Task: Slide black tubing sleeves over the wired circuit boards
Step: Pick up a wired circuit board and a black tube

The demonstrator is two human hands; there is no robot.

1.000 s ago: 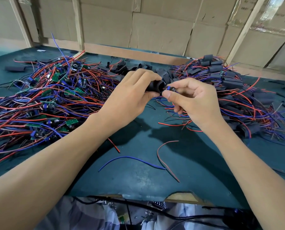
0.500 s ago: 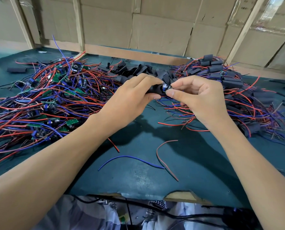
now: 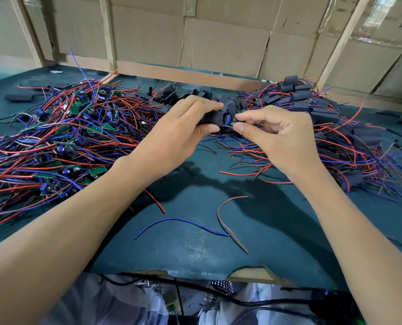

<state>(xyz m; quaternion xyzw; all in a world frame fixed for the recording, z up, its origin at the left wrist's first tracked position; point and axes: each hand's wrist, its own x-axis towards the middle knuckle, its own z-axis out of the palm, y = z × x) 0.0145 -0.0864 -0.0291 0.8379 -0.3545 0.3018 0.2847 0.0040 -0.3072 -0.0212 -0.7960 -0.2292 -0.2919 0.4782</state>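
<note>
Head view | left hand (image 3: 179,134) fingers curled round black sleeve (image 3: 213,118), mid-bench | right hand (image 3: 275,134) fingers pinching board (image 3: 229,121) at sleeve mouth | risk: board corner snagging rim, wires bunching from skewed entry

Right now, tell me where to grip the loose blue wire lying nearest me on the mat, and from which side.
Pinch the loose blue wire at the top of its arch, coming straight down from above. It lies flat on the green mat, apart from both piles, so only its thin sides offer purchase. The red wire crosses near its right end, so keep left of that.
</note>
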